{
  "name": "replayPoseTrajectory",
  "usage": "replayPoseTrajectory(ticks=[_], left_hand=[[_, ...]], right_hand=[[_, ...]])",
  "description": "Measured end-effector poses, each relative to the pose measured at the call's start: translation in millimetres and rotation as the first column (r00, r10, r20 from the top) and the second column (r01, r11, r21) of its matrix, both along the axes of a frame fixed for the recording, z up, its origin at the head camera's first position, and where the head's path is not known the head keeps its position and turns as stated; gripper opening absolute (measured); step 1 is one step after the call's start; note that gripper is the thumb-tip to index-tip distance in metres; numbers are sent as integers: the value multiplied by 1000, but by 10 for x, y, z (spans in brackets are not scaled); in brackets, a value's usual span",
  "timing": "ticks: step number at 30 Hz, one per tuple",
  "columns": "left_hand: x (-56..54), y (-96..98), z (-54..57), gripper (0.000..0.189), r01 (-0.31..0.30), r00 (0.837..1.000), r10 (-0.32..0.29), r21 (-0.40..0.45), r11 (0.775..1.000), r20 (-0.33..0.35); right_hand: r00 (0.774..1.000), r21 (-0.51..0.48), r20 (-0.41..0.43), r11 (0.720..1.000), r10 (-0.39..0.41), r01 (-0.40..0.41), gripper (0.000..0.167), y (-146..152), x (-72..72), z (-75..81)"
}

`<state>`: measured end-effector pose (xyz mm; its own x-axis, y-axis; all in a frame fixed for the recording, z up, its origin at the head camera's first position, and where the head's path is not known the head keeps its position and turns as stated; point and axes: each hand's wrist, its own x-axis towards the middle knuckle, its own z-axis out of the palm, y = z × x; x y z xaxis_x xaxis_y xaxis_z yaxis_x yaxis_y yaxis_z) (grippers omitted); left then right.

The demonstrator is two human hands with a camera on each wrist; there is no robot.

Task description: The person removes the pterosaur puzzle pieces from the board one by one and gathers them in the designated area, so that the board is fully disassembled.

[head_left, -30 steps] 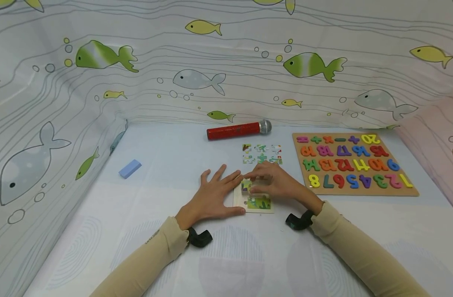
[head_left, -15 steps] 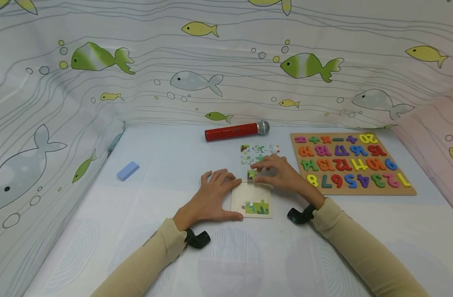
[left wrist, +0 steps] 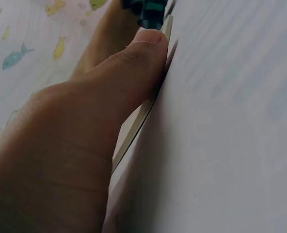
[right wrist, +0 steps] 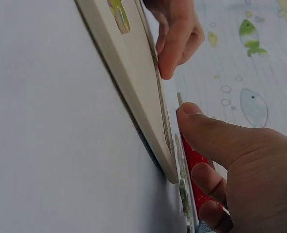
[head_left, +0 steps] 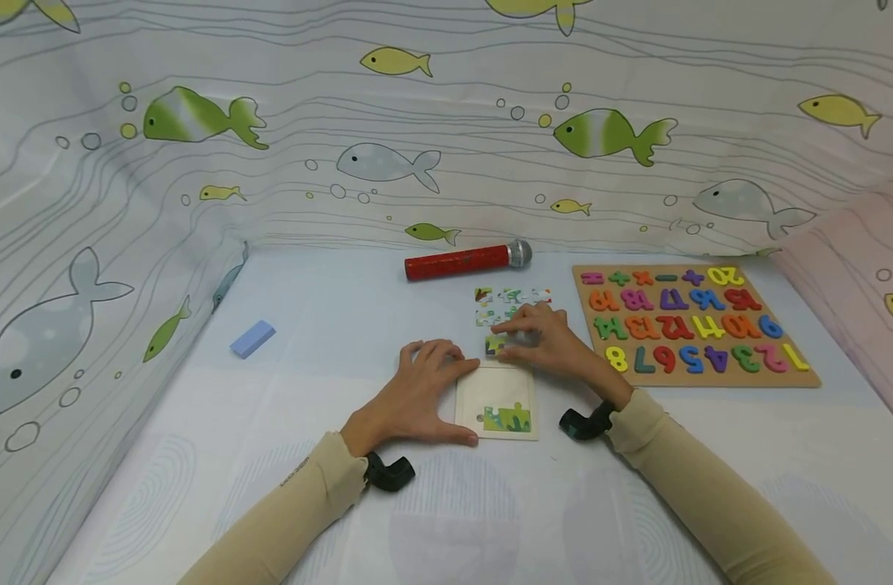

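A shallow wooden puzzle tray lies in front of me, with joined green puzzle pieces in its near part. My left hand holds the tray at its left side, index fingertip at the far left corner and thumb at the near left corner. The left wrist view shows the thumb along the tray's edge. Just beyond the far edge, my right hand pinches a green and purple puzzle piece between thumb and fingers. In the right wrist view the thumb presses the piece's edge.
Several loose puzzle pieces lie behind the right hand, partly covered by it. Farther back is a red microphone. A number board lies at the right, a blue block at the left. Fish-print cloth rises behind.
My right hand has drawn the puzzle piece away from over the tray to beyond its far edge. The tray has slid toward me, and the left fingers have bent more.
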<state>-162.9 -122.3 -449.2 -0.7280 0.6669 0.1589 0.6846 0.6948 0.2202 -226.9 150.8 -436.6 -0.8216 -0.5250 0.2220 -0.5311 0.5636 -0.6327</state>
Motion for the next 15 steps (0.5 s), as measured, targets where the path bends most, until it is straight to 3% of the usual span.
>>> replayPoseTrajectory(ticks=[15], left_hand=[[18, 1, -9, 106, 4, 1000, -4, -16, 1000, -2]], right_hand=[[1000, 92, 10, 996, -21, 20, 38, -99, -53, -11]])
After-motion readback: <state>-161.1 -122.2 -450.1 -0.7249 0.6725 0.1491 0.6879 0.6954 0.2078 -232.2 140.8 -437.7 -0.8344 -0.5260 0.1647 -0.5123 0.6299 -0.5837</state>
